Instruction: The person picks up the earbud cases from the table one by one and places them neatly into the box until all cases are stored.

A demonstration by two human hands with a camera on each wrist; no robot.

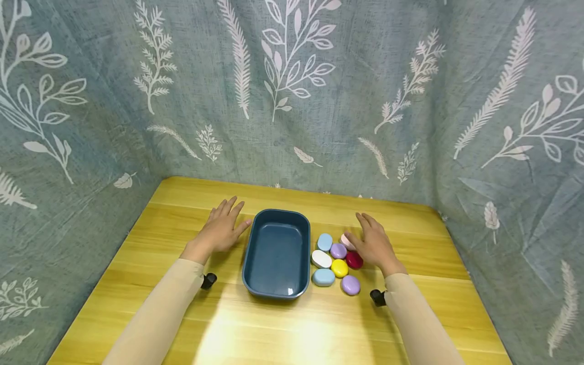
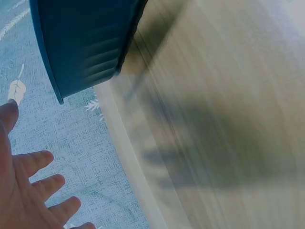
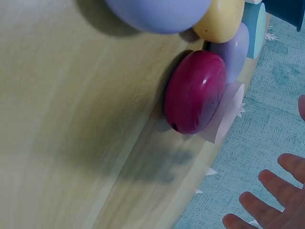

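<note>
A dark blue rectangular tray (image 1: 276, 258) with raised walls stands on the wooden table. My left hand (image 1: 219, 232) hovers at its left, fingers spread, thumb close to the rim. On the tray's other side lies a cluster of smooth, oval, soap-like bars: white (image 1: 321, 259), yellow (image 1: 339, 268), dark red (image 3: 196, 92), pink (image 3: 223, 113), two light blue and two purple. Over the right edge of this cluster is my right hand (image 1: 374, 244), holding nothing, its fingers extended. It partly covers the pink bar in the head view. The left hand's palm also holds nothing.
The wooden table (image 1: 150, 263) ends at a grey-green leaf-patterned curtain (image 1: 292, 147) behind and at both sides. Black wrist cameras (image 1: 209, 281) sit below the sleeves. Bright light reflects off the tabletop's front.
</note>
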